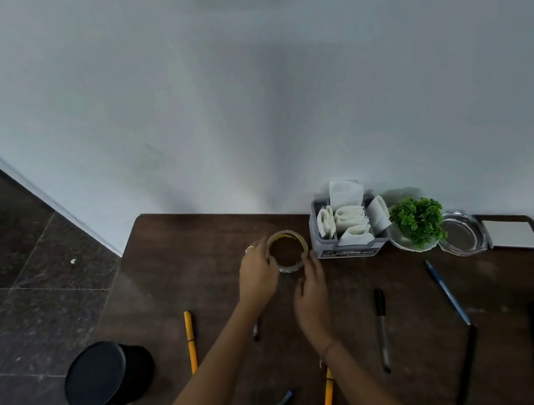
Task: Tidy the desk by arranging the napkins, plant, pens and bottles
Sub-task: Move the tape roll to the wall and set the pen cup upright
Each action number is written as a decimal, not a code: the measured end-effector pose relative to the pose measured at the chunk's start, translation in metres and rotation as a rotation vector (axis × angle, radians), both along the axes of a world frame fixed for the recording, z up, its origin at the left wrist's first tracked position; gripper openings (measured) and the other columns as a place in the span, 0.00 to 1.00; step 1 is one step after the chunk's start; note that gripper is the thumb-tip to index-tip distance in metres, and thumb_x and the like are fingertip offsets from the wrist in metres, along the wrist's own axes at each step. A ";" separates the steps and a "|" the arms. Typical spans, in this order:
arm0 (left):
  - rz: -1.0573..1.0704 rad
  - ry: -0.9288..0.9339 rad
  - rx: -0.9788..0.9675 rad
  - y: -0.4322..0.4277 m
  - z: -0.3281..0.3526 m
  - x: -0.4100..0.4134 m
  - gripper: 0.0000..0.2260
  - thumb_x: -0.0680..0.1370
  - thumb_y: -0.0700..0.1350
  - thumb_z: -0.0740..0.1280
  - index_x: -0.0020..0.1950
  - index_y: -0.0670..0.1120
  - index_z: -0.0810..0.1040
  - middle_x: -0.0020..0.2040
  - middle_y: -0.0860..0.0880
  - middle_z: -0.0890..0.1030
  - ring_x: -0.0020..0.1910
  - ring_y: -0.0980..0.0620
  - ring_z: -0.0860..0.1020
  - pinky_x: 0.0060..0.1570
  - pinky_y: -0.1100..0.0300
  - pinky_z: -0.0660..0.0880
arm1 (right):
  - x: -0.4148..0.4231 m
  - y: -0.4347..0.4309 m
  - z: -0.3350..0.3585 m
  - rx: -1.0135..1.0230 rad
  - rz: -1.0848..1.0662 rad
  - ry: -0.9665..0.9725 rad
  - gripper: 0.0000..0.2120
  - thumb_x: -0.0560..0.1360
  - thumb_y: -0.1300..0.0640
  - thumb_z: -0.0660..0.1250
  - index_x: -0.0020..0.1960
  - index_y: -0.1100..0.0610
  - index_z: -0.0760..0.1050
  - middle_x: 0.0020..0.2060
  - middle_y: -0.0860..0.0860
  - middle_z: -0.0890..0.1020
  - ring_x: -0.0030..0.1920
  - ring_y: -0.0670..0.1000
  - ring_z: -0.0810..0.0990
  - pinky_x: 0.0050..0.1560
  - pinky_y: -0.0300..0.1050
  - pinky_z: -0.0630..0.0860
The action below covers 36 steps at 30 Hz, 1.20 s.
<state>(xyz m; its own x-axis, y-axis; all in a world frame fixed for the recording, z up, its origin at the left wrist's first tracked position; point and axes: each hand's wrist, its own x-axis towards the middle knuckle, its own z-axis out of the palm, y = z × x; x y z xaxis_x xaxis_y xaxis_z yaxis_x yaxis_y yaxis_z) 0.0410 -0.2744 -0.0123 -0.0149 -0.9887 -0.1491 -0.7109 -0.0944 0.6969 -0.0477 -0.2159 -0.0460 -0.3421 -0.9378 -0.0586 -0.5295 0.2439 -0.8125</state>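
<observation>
My left hand (257,273) and right hand (311,296) both grip a clear cup (291,265) beside the napkin box (348,248); its label is too blurred to read

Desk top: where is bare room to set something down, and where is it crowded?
Bare: the back left corner of the desk, between its left edge and the left hand on the round clear thing, behind the yellow pen. A narrower strip runs between the black pen and the blue pen. Crowded: the back right row, napkin holder to white pad.
</observation>
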 end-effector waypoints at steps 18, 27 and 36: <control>-0.486 -0.444 0.089 0.004 -0.013 -0.002 0.25 0.82 0.44 0.49 0.77 0.41 0.47 0.79 0.45 0.47 0.78 0.51 0.46 0.75 0.55 0.45 | -0.008 -0.018 -0.018 0.177 0.440 0.690 0.28 0.80 0.59 0.53 0.76 0.64 0.46 0.75 0.62 0.48 0.77 0.57 0.48 0.73 0.46 0.42; -0.585 -0.358 0.160 -0.005 -0.002 0.004 0.27 0.80 0.40 0.52 0.78 0.41 0.46 0.79 0.45 0.44 0.78 0.50 0.45 0.75 0.53 0.45 | -0.004 -0.028 -0.009 0.213 0.406 0.565 0.27 0.80 0.62 0.50 0.76 0.64 0.44 0.75 0.63 0.45 0.77 0.58 0.45 0.75 0.46 0.45; -0.263 -0.397 -0.106 0.031 0.028 0.025 0.27 0.80 0.40 0.53 0.78 0.43 0.47 0.79 0.47 0.46 0.77 0.52 0.44 0.76 0.55 0.44 | 0.013 -0.002 0.026 0.078 0.407 0.400 0.29 0.80 0.63 0.54 0.76 0.62 0.44 0.77 0.56 0.45 0.77 0.53 0.45 0.76 0.46 0.51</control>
<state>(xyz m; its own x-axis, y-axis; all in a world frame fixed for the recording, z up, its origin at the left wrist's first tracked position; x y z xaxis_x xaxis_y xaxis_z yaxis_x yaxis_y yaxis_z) 0.0660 -0.2434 0.0158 -0.2288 -0.9690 -0.0929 -0.9140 0.1810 0.3630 -0.0344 -0.2177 -0.0199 0.0360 -0.9966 -0.0735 -0.8557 0.0072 -0.5174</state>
